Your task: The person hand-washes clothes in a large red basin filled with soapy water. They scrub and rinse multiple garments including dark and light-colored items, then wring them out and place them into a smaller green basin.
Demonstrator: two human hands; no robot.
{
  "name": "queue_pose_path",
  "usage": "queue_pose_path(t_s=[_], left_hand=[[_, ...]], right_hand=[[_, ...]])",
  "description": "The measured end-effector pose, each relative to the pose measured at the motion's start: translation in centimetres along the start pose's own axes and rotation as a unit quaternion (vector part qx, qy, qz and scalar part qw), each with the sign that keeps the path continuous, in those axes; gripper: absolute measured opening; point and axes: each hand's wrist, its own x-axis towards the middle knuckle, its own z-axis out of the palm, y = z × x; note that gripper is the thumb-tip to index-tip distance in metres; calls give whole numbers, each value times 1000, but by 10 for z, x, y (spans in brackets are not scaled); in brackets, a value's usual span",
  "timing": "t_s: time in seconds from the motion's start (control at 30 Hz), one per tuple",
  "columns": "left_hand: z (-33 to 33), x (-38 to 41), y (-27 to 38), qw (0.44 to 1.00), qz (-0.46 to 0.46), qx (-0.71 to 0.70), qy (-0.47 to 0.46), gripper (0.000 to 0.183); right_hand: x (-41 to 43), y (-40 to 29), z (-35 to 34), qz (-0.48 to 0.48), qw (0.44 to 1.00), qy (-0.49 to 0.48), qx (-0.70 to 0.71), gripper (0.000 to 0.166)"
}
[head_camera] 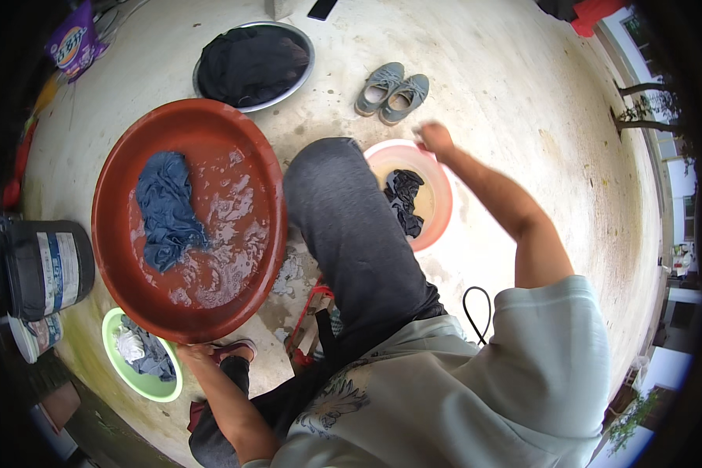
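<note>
My left hand (194,353) is at the lower rim of a large reddish-brown plastic basin (108,251), close to a light green basin (175,389); its fingers are mostly hidden, so its grip is unclear. Soapy water and a wet blue cloth (167,210) lie in the large basin. Motion blurs my right hand (436,139), whose fingers look curled, over the upper edge of a pink basin (441,216). A wet black cloth (405,202) lies in that basin's yellowish water. The green basin holds a white cloth (129,345) and grey-blue cloth (155,357).
Black clothes (248,64) fill a metal basin (310,55) beyond the large one. Grey-green shoes (395,93) stand on the concrete floor. At left are a black bucket (85,263), a white tub (26,342) and a purple packet (73,44). A phone-like black object (322,8) lies at the top.
</note>
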Motion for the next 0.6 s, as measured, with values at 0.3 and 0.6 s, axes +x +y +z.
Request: queue_pose_path(t_s=[0.3, 0.6], left_hand=[[45, -74, -109, 994, -39, -39, -95, 53], [61, -92, -133, 988, -3, -63, -137, 60]], right_hand=[[-110, 275, 33, 408, 912, 29, 44, 70], [-109, 126, -16, 174, 812, -329, -451, 42]])
